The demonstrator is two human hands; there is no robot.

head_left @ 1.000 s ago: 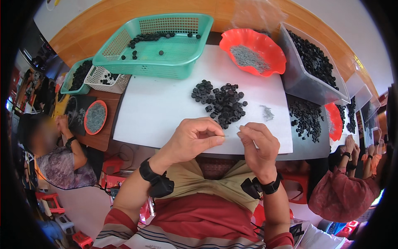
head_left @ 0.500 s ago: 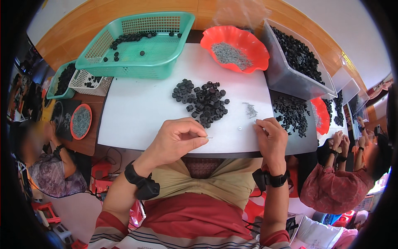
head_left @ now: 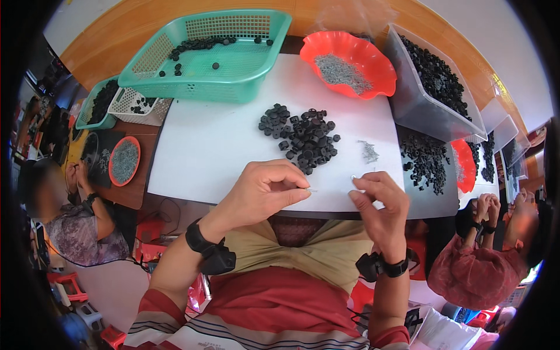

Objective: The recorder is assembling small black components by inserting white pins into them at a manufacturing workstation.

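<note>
My left hand (head_left: 267, 188) pinches a thin metal screw (head_left: 313, 189) between thumb and forefinger, its end sticking out to the right. To the right, my right hand (head_left: 382, 204) is above the near edge of the white work sheet (head_left: 204, 146), thumb and forefinger apart. Just beyond its fingertip lies a small pale nut-like piece (head_left: 353, 176), partly covered. Ahead of both hands is a pile of black plastic knobs (head_left: 309, 137). A little heap of screws (head_left: 368, 153) lies right of that pile.
At the back stand a green basket (head_left: 233, 90) with some black knobs, a red scalloped bowl (head_left: 382, 64) of screws and a clear bin (head_left: 429, 116) of black parts. Small black parts (head_left: 429, 166) lie on a dark mat. Co-workers sit on both sides.
My right hand has moved left, its fingertips now beside the pale piece. My left hand still pinches the screw. The whole view has shifted slightly.
</note>
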